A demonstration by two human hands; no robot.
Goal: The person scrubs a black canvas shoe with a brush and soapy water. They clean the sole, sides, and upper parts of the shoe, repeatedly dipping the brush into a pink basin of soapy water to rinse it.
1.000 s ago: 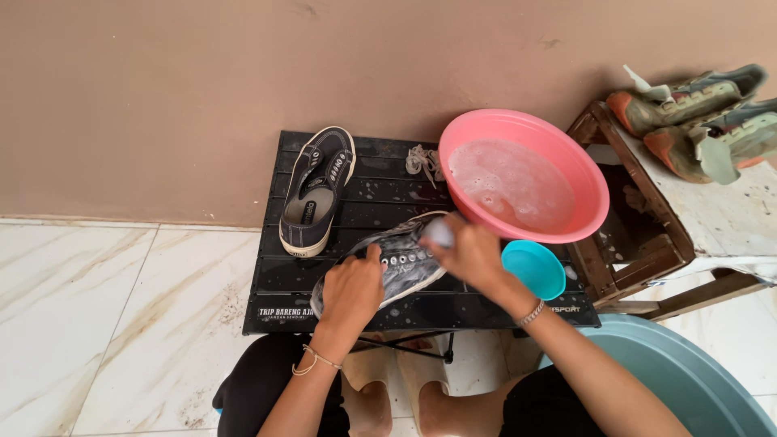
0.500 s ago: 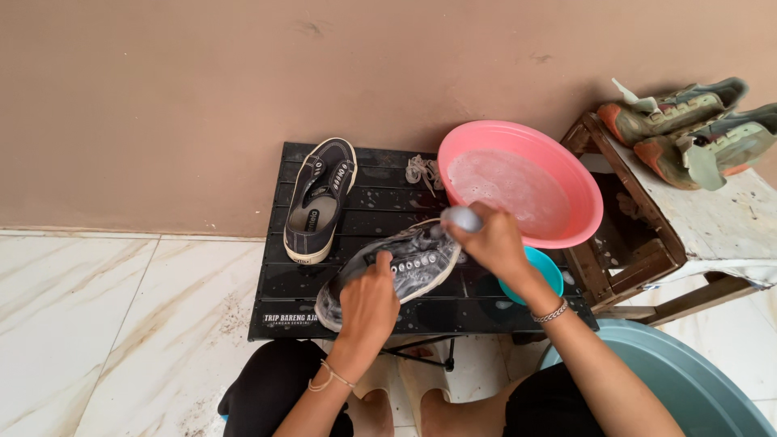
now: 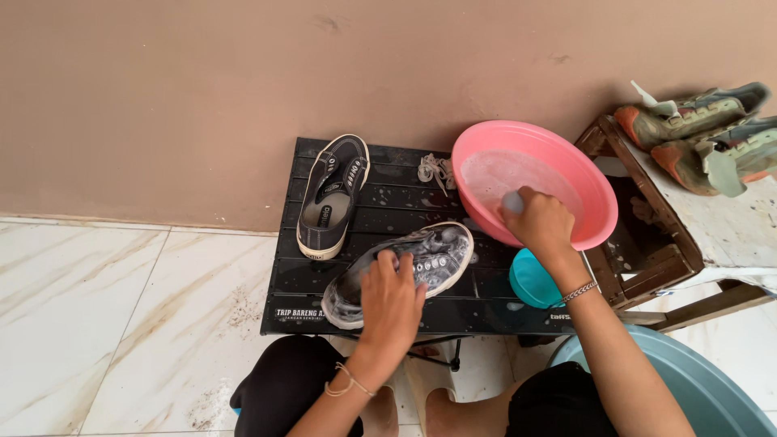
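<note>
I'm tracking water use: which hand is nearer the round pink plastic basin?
Right. The right hand reaches into the pink basin; the left hand presses the soapy dark sneaker.
</note>
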